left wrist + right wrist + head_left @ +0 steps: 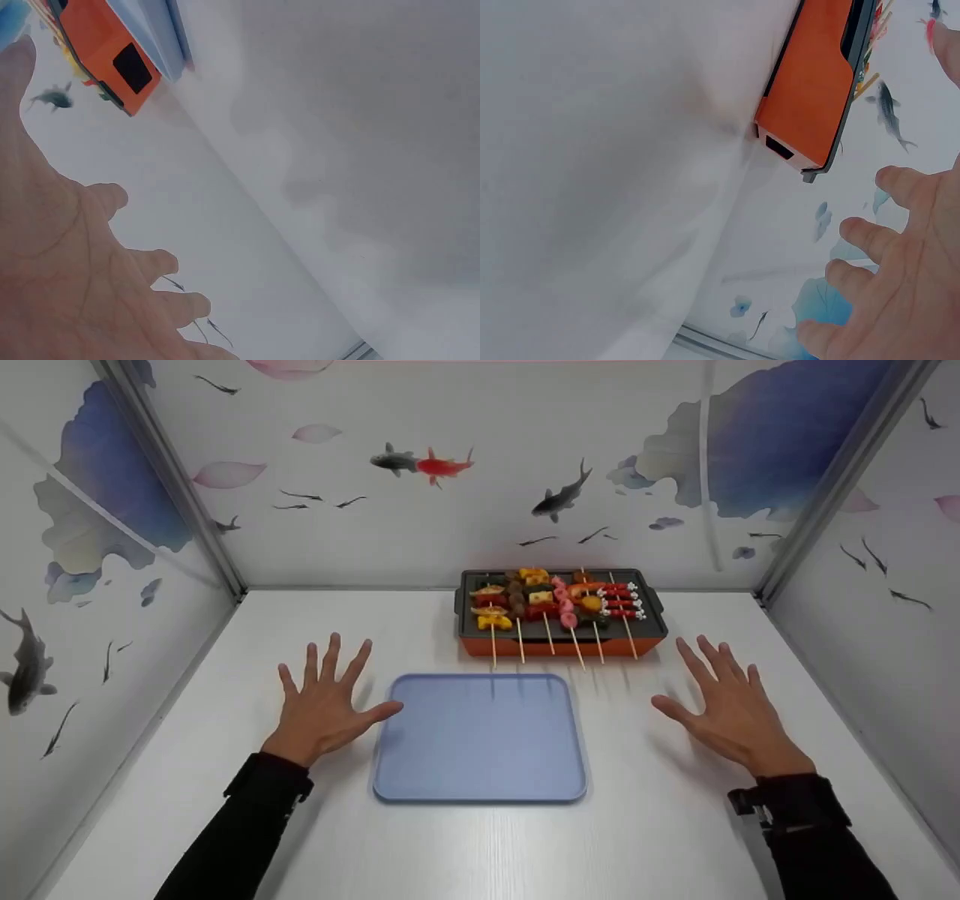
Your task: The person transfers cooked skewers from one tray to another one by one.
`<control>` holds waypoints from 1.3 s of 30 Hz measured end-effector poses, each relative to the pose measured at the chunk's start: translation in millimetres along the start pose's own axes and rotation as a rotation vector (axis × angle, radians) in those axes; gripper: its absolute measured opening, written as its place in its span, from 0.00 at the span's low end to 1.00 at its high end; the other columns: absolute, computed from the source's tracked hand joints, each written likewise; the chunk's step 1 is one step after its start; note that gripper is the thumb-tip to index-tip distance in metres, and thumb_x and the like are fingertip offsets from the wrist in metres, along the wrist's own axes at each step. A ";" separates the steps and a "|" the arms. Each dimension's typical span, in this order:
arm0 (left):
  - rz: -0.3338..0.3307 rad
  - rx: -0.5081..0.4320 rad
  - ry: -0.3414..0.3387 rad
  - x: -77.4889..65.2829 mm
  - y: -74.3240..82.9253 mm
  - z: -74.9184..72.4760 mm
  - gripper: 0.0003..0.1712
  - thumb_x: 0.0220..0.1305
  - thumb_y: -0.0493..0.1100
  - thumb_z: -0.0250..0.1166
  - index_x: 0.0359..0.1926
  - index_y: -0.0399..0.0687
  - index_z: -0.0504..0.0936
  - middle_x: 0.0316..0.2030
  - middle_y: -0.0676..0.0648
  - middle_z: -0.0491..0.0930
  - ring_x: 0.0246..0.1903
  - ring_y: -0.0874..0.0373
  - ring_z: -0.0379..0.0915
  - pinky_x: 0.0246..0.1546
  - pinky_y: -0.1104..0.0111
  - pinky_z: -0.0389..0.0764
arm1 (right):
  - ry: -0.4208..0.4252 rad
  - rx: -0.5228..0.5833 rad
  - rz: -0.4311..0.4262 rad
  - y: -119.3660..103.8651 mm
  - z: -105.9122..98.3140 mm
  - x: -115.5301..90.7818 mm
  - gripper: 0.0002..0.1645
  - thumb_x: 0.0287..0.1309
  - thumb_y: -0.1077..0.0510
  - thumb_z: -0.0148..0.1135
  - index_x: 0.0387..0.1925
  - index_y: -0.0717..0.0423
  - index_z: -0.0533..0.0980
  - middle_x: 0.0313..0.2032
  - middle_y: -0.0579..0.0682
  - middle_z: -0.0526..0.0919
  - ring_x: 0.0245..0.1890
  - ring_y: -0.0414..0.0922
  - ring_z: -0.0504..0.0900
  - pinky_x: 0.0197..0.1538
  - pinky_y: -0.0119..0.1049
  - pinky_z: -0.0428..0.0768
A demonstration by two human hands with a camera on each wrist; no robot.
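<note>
My left hand (322, 716) hovers with spread fingers at the left side of a blue rectangular tray (480, 742); its thumb overlaps the tray's upper left edge in the head view. On the other side my right hand (739, 720) is held out, fingers apart, to the right of the tray and just below the right end of an orange grill (555, 647) with a dark top plate. Both palms hold nothing. Across the grill lie several toy food skewers, among them one with pink pieces (568, 619) and one with red and white pieces (622, 603). Their wooden sticks overhang the front edge.
Everything stands on a white table (480, 847). White panels printed with fish and leaves enclose it; the back panel (465, 532) rises right behind the grill. Metal posts (169, 472) mark the corners. The tray lies in front of the grill.
</note>
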State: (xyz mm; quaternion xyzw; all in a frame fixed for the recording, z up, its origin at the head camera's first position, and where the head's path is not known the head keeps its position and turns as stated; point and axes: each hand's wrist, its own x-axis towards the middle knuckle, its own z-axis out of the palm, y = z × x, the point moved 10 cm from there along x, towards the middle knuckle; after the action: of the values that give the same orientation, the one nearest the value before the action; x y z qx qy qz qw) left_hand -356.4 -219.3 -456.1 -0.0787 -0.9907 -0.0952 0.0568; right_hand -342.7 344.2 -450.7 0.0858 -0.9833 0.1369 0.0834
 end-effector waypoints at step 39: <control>0.039 -0.075 0.024 27.1 68.4 5.6 0.65 0.54 0.95 0.46 0.87 0.75 0.46 0.87 0.40 0.44 0.85 0.31 0.39 0.77 0.23 0.37 | 0.108 0.065 -0.077 -59.6 -3.6 31.1 0.58 0.69 0.22 0.56 0.87 0.44 0.51 0.83 0.62 0.57 0.80 0.68 0.61 0.75 0.74 0.63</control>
State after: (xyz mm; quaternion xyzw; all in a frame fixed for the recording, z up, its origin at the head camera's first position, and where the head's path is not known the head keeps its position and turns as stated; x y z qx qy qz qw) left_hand -372.1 -147.9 -445.8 -0.0987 -0.9840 -0.1319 0.0677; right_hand -360.9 284.2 -426.2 0.1187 -0.9684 0.1697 0.1388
